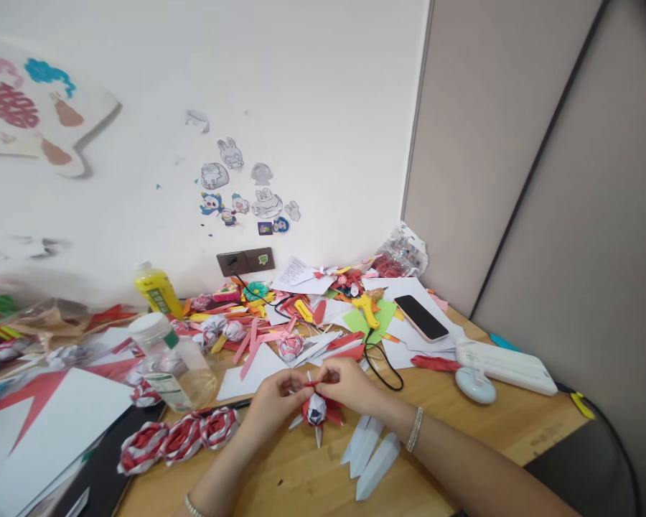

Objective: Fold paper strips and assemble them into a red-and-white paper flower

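A red and white folded-paper flower (316, 409) with pointed petals sits on the wooden table, just below my hands. My left hand (283, 395) pinches a small red paper piece (313, 384) at the flower's top edge. From the other side, my right hand (344, 380) is closed on the same red piece, fingertips close to those of the left. Several white folded paper strips (374, 452) lie beneath my right forearm.
Paper scraps, a yellow glue gun (367, 310) with a black cord, a phone (421, 317), a clear bottle (175, 362), a yellow bottle (160, 291), red-white paper roses (180, 438), a white power strip (506, 365) and a pale blue round device (475, 385) surround my hands.
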A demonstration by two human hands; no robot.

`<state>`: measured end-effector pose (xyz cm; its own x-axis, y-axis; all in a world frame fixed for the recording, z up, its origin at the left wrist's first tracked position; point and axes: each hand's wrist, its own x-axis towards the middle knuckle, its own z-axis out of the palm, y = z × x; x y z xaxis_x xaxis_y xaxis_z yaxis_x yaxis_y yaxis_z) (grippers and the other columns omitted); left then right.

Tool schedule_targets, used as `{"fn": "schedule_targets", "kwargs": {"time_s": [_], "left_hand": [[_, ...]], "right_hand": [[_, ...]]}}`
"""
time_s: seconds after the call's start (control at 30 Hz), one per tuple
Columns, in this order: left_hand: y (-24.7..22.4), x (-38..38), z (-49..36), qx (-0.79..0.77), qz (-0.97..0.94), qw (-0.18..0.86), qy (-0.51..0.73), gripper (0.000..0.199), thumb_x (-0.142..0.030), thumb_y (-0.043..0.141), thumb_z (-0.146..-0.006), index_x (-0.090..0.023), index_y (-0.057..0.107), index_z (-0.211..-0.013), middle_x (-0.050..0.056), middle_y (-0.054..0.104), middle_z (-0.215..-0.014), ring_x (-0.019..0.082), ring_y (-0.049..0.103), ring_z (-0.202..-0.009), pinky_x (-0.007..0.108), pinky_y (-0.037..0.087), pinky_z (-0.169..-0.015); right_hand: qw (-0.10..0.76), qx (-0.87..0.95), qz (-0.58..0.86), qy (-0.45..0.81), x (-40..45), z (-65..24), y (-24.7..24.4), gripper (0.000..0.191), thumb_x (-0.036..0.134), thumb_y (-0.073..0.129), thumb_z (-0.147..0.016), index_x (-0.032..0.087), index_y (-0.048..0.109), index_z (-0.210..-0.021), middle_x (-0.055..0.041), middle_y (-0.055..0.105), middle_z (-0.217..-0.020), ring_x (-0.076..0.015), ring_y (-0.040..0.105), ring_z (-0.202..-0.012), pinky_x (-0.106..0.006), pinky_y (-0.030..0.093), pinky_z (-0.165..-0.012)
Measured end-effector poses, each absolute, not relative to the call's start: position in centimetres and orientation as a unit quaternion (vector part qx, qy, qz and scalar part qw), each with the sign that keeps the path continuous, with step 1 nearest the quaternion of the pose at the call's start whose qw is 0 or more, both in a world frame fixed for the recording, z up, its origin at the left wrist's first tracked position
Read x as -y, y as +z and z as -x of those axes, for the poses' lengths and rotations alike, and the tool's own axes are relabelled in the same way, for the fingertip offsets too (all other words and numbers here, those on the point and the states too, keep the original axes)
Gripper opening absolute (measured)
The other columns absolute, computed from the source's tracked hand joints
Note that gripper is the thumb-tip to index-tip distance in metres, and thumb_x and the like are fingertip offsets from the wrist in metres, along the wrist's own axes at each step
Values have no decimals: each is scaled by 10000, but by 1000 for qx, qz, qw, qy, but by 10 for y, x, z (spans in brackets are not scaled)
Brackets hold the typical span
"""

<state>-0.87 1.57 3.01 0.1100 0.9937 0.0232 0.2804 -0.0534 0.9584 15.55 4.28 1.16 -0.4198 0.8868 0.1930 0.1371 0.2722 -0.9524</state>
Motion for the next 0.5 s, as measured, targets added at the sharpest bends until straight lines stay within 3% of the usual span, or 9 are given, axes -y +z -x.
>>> {"fn": "schedule_targets", "kwargs": {"time_s": [0.23, 0.5], "left_hand": [[22, -23, 16, -517, -584, 497, 380, 316, -388, 748, -508, -133, 615, -639, 6, 644, -598, 132, 561, -558, 243, 428, -561], [18, -21, 17, -510, -584, 524, 354, 381, -468, 725, -527, -120, 645, -659, 21, 659, -609, 137, 561, -553, 248, 435, -545]], "right_hand": [[405, 704, 397, 427, -37, -151, 10, 48, 119, 590, -645, 150, 565, -618, 11, 598, -620, -106, 528, -577, -193, 396, -517], [380, 709, 424, 416, -35, -151, 10, 41, 150, 596, -651, 152, 568, -621, 6, 591, -617, -117, 536, -586, -204, 401, -522]]}}
